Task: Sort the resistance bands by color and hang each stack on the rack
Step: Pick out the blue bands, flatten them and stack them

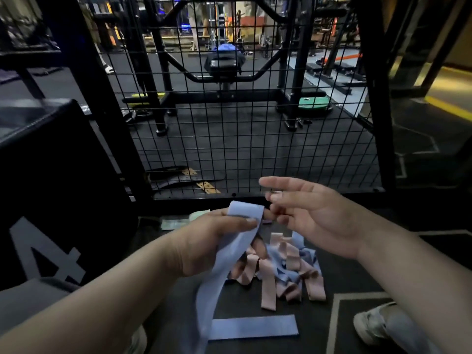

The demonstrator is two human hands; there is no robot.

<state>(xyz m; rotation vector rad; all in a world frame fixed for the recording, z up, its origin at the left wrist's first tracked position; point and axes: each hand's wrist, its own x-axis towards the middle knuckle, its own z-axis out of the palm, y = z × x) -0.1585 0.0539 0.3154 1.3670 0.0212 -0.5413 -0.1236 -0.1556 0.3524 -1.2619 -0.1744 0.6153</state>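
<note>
My left hand (pixel 217 241) grips a blue resistance band (pixel 227 264) near its top end, and the band hangs down toward the floor. My right hand (pixel 314 213) hovers just to the right of it with fingers spread, holding nothing. Below both hands lies a tangled pile of pink and blue bands (pixel 283 272) on the dark floor. One blue band (pixel 252 328) lies flat and alone in front of the pile. Pale green bands (pixel 184 221) lie behind my left hand, near the base of the black wire-mesh rack (pixel 242 139).
A large black box (pixel 58 180) marked with a grey 4 stands at the left. My white shoe (pixel 375 325) rests at the lower right. Beyond the mesh are a weight bench, a green plate and gym frames.
</note>
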